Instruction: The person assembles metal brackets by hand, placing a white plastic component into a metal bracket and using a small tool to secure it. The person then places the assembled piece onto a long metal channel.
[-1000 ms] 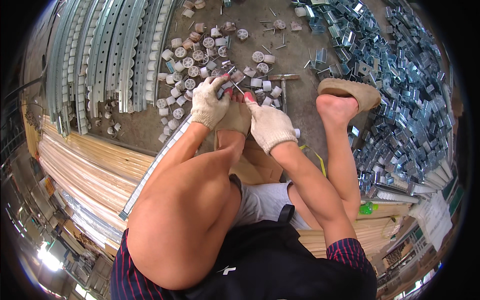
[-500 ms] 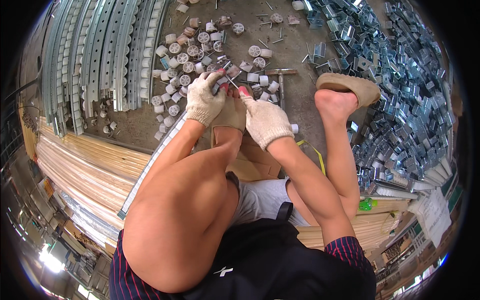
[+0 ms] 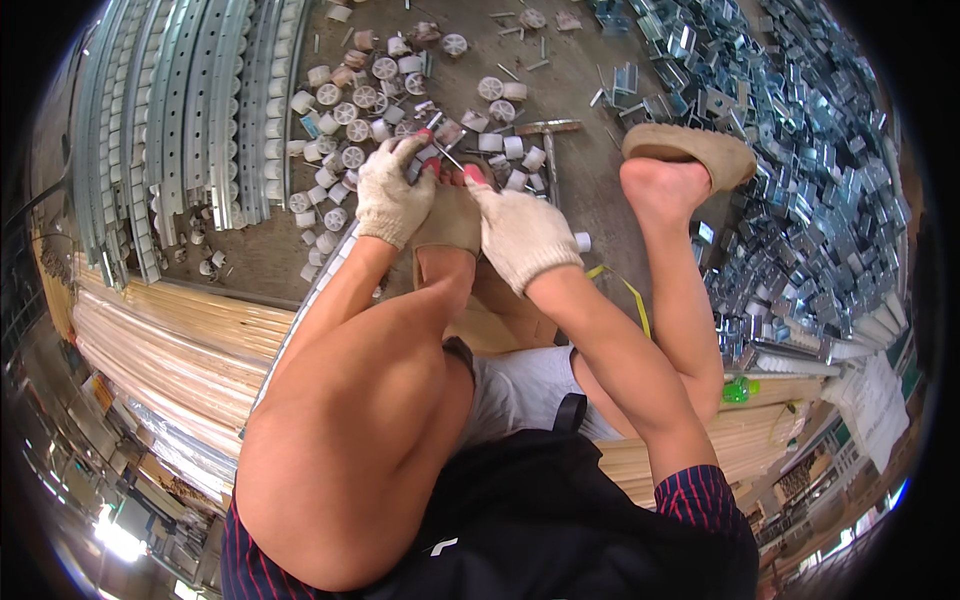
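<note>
My left hand (image 3: 395, 195), in a knitted white glove with bare fingertips, curls round the far end of a narrow rail with white rollers (image 3: 325, 285). The rail runs from beside my left thigh up under that hand. My right hand (image 3: 525, 235), gloved the same way, is closed on a thin metal rod (image 3: 447, 154) whose tip points at the rail end near my left fingertips. The rest of the rod and most right fingers are hidden. My left foot in a tan slipper (image 3: 447, 220) lies between the hands.
White rollers (image 3: 345, 113) and loose pins lie scattered ahead. A hammer (image 3: 550, 150) rests right of them. Metal rails (image 3: 190, 110) line the far left. Shiny metal brackets (image 3: 790, 220) are heaped at right, beyond my right slipper (image 3: 690, 150). Long wrapped bundles (image 3: 180, 330) lie at left.
The view has shifted slightly, so the floor things sit a little further left and higher. Both hands keep nearly the same grip at the rail end.
</note>
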A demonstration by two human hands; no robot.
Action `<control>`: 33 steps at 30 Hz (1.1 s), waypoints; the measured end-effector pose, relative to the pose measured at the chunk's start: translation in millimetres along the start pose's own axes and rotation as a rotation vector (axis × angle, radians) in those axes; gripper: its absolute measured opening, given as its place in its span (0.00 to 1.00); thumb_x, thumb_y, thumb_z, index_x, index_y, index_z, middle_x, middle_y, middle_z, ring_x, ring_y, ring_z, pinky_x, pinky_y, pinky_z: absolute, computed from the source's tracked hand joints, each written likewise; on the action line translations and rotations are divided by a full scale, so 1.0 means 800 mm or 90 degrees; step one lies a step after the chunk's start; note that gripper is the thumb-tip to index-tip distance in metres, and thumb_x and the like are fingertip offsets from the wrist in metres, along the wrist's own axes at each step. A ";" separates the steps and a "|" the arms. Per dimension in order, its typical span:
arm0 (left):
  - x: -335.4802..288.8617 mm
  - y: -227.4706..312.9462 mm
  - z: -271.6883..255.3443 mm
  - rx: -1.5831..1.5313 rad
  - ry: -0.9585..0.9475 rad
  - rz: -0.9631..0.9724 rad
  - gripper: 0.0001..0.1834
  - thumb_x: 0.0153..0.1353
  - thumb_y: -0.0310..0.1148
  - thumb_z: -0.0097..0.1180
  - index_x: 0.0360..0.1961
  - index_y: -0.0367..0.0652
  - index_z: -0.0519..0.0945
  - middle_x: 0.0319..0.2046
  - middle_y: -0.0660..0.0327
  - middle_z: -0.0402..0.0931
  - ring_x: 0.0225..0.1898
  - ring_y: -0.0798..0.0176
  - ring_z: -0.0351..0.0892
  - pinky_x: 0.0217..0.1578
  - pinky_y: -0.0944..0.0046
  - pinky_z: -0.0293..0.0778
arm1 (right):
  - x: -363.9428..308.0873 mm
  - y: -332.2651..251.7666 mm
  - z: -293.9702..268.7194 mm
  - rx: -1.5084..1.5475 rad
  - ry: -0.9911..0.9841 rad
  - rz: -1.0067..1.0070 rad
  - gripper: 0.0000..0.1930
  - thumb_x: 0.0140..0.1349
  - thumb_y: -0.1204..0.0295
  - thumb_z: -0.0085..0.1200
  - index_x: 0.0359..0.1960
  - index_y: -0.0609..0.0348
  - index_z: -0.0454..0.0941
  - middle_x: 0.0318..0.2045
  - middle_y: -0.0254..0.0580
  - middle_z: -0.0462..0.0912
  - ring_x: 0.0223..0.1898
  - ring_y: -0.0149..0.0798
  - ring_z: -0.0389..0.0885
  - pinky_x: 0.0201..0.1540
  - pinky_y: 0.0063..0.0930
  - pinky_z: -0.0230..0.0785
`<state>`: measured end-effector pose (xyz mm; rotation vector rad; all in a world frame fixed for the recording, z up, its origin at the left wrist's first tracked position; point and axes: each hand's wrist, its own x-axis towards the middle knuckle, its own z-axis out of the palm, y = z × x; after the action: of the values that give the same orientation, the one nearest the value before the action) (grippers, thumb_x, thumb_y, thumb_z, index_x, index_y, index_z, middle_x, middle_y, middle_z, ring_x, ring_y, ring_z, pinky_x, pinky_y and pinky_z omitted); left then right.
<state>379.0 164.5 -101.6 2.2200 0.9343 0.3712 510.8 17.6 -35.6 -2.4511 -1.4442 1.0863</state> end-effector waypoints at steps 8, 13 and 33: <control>-0.004 -0.016 0.007 0.037 -0.003 -0.008 0.22 0.58 0.27 0.66 0.56 0.48 0.85 0.50 0.51 0.85 0.53 0.43 0.85 0.53 0.52 0.80 | -0.014 -0.005 -0.002 0.003 0.011 -0.018 0.24 0.74 0.70 0.43 0.70 0.47 0.76 0.36 0.58 0.88 0.38 0.62 0.89 0.41 0.58 0.81; -0.001 -0.018 0.010 0.003 0.010 0.004 0.19 0.57 0.30 0.68 0.52 0.49 0.87 0.48 0.51 0.85 0.50 0.40 0.85 0.51 0.48 0.80 | -0.004 -0.013 -0.005 0.018 -0.012 0.013 0.23 0.74 0.71 0.42 0.69 0.47 0.76 0.37 0.58 0.88 0.38 0.62 0.89 0.40 0.58 0.81; -0.001 -0.025 0.011 0.010 0.014 0.010 0.21 0.57 0.30 0.68 0.53 0.50 0.86 0.47 0.51 0.85 0.50 0.42 0.85 0.52 0.50 0.80 | -0.016 -0.016 -0.001 -0.008 -0.015 0.016 0.26 0.73 0.72 0.43 0.72 0.46 0.73 0.38 0.58 0.89 0.38 0.62 0.89 0.41 0.56 0.82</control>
<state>372.1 169.7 -121.5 2.2427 0.9360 0.3980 498.0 14.5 -22.9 -2.4804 -1.4346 1.1177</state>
